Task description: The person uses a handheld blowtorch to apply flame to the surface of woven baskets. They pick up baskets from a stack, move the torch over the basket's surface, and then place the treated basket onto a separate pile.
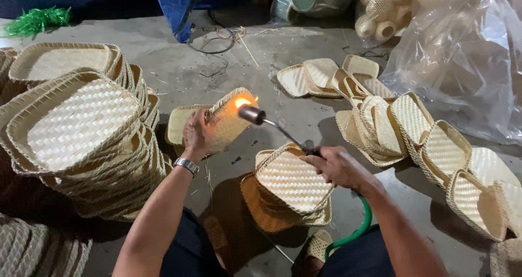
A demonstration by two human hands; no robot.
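head view: left hand (197, 135) clasped around a small woven tray (228, 119), tilted up on edge just ahead of the wrist; right hand (338, 167) clenched on the handle of a gas torch (274, 126), nozzle pointed left, flame (243, 101) licking the tray's upper rim. green hose (359, 228) trailing back from under the right wrist. directly below the right hand, a short stack of trays (291, 187), probably already singed, judging by placement. to the far left of the left hand, tall piles of larger trays (76, 130); to the right of the right hand, loose scattered trays (413, 130) spread across the floor. seemingly somewhere midway: one piece under flame, a few set down, many more around, though singed or not cannot be told from here
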